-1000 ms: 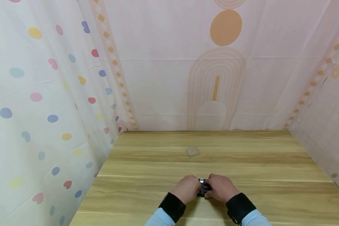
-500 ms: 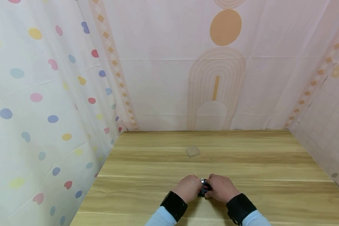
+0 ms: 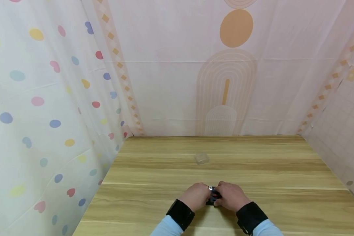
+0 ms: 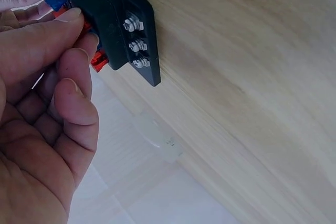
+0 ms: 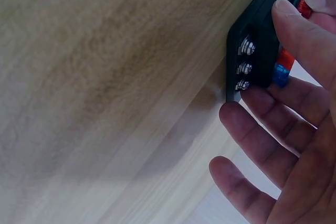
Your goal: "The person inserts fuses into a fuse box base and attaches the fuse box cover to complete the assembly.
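Note:
A black fuse block (image 3: 214, 195) stands on the wooden table between my hands. Its edge carries a row of metal screw terminals (image 4: 137, 45), and red and blue blade fuses sit in it. The right hand (image 3: 231, 196) grips the block, thumb over its top and fingers along its side. With thumb and fingertips my left hand (image 3: 195, 196) pinches at the fuse row; the pinched blade fuse is mostly hidden. Beside those fingertips a red fuse (image 4: 98, 60) shows. In the right wrist view, a blue fuse (image 5: 281, 75) shows below the right thumb.
A small clear plastic piece (image 3: 201, 158), like a cover, lies on the table (image 3: 259, 164) farther back. A patterned curtain (image 3: 165, 91) hangs behind the table, and a dotted one (image 3: 56, 144) is at the left.
My left hand shifts slightly to the right and then back left at the fuse block. The right hand keeps its grip, and the clear piece stays in place.

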`<control>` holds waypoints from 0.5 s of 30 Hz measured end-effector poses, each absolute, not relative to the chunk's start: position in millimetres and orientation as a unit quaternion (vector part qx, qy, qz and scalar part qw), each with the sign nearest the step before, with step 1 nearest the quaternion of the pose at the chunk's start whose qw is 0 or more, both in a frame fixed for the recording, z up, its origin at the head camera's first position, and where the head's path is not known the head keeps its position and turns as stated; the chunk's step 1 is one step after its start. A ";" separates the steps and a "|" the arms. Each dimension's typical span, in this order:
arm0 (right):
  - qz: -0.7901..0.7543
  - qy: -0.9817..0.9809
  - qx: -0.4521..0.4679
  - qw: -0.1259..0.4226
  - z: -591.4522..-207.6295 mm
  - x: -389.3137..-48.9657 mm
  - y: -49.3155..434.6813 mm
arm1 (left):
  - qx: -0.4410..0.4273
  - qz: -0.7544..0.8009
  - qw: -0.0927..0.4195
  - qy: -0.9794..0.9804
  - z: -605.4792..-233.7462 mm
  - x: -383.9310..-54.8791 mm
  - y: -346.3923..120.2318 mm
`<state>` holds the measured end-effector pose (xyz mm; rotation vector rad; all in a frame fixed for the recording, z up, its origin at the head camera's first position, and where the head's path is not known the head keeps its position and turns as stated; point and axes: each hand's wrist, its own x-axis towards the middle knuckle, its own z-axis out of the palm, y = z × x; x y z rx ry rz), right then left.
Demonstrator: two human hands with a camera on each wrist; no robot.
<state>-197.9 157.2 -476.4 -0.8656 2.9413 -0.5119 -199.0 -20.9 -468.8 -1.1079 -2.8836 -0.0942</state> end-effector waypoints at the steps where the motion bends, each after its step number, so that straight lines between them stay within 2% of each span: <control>1: -0.165 0.946 -0.277 0.018 -476.4 -197.9 157.1 | -0.359 -0.026 0.028 -0.932 -468.7 -198.9 -20.8; 7: -0.158 0.949 -0.272 0.024 -478.3 -198.7 155.9 | -0.356 -0.012 0.032 -0.934 -469.3 -197.1 -18.9; 15: -0.145 0.946 -0.290 0.006 -480.3 -199.0 154.1 | -0.335 0.013 0.046 -0.941 -467.4 -192.9 -16.2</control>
